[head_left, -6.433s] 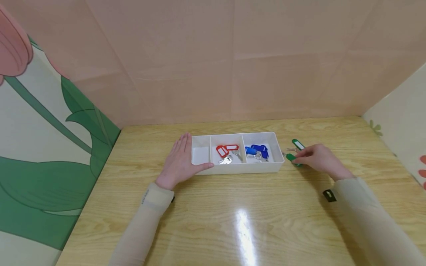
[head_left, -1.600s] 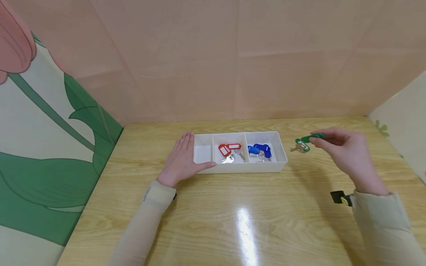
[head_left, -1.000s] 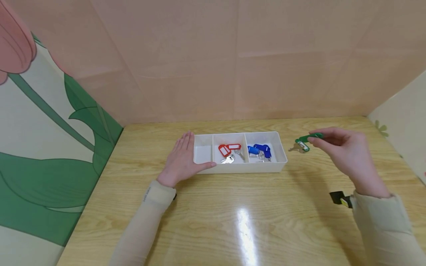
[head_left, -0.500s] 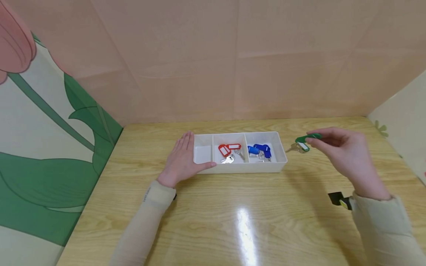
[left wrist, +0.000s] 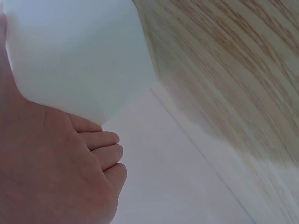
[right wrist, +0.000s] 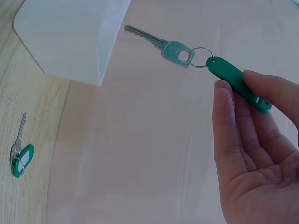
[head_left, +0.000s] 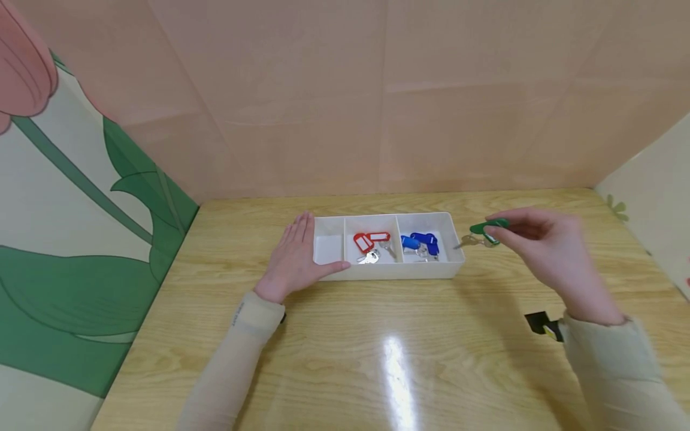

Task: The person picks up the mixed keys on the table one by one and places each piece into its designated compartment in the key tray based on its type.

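Note:
A white three-compartment tray (head_left: 399, 272) stands on the table. My left hand (head_left: 291, 263) lies along its left end with fingers straight, thumb over the front rim. My right hand (head_left: 550, 254) pinches a green key tag (right wrist: 229, 74) between thumb and fingers, above the table just right of the tray. From the tag's ring a metal key (right wrist: 175, 52) points toward the tray's right end. Another green key tag (right wrist: 24, 161) with a key lies on the table below, partly hidden by my right hand in the head view.
Red key tags (head_left: 363, 243) with keys lie in the tray's middle compartment. Blue key tags (head_left: 426, 239) with keys are in the right one. The left compartment (head_left: 327, 248) shows its bare floor. A pink wall (head_left: 377, 120) rises behind the table (head_left: 345, 359).
Earlier both green tags were low by the table; my right hand has lifted one with its key. Over the last second it has shifted left toward the tray. My left hand stays put.

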